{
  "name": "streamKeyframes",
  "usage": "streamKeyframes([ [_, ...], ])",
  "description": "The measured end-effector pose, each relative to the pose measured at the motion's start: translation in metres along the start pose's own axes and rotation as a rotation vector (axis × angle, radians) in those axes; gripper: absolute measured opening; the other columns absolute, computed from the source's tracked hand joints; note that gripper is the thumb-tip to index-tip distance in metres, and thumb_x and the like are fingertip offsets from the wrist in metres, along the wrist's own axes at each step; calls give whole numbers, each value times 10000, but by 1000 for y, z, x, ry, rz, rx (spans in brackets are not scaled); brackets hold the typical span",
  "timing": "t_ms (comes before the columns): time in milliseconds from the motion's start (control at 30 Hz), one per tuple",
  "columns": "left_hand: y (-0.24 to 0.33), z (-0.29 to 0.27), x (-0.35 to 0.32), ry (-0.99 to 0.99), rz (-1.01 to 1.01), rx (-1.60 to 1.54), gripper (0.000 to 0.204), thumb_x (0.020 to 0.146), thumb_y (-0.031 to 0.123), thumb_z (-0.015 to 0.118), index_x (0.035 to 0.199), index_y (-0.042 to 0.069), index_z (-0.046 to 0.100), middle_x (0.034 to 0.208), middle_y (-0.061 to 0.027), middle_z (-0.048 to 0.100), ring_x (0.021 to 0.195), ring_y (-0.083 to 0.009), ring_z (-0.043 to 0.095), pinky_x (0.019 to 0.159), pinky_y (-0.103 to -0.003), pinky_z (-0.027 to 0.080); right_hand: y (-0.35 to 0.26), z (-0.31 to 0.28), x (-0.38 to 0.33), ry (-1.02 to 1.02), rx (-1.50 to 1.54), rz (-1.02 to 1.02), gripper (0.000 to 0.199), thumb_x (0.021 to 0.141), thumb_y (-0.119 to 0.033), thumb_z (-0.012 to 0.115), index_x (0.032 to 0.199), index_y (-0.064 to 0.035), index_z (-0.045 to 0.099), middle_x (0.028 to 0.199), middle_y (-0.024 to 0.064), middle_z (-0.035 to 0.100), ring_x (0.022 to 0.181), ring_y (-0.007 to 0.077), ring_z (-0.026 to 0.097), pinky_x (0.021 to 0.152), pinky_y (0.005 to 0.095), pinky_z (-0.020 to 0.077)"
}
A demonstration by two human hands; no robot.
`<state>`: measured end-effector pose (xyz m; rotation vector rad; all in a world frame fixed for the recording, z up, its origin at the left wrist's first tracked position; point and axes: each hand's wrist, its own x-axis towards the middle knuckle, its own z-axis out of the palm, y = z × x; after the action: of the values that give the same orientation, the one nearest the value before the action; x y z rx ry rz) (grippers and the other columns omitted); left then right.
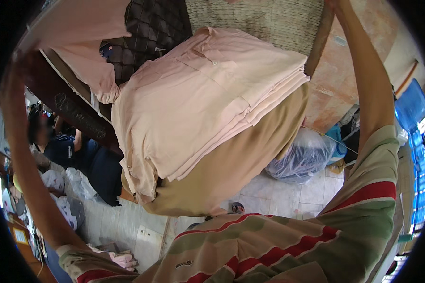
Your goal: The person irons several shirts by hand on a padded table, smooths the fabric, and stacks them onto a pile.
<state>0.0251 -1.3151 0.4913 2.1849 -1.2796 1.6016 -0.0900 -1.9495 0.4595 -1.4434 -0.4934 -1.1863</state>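
My left hand (22, 59) is raised at the far left edge, dark and blurred. A pale pink cloth (85, 28) spreads across the upper left, and its edge meets that hand; the grip itself is smeared. My right arm reaches up to the top edge, where only a bit of my right hand (333, 3) shows and its fingers are cut off. Between my arms lies a stack of pale pink shirts (212, 89), the top one buttoned with its chest facing up. Beneath the stack a tan cloth (231, 165) drapes over the near side of the support.
A clear plastic bag with dark contents (302, 158) stands on the tiled floor (264, 195) at right. Beyond the stack are a dark woven panel (153, 35) and a pale woven one (255, 21). Another person (66, 146) is at left, near several plastic bags.
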Motion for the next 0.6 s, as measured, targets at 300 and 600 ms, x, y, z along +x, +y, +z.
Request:
streamKeyframes([
  [300,249,82,-139,-505,-783,-846,170,826,117,521,865,-38,578,872,-119,625,773,-157,570,716,-268,436,134,-113,-169,-262,-137,816,66,826,-95,503,861,-50,535,1061,86,539,996,184,515,922,331,408],
  [600,262,79,-130,-513,-868,-908,159,833,115,532,839,-39,569,864,-137,628,779,-194,591,709,-270,447,134,-110,-165,-222,-225,620,85,805,-64,447,792,-56,531,958,56,574,849,122,517,798,249,415],
])
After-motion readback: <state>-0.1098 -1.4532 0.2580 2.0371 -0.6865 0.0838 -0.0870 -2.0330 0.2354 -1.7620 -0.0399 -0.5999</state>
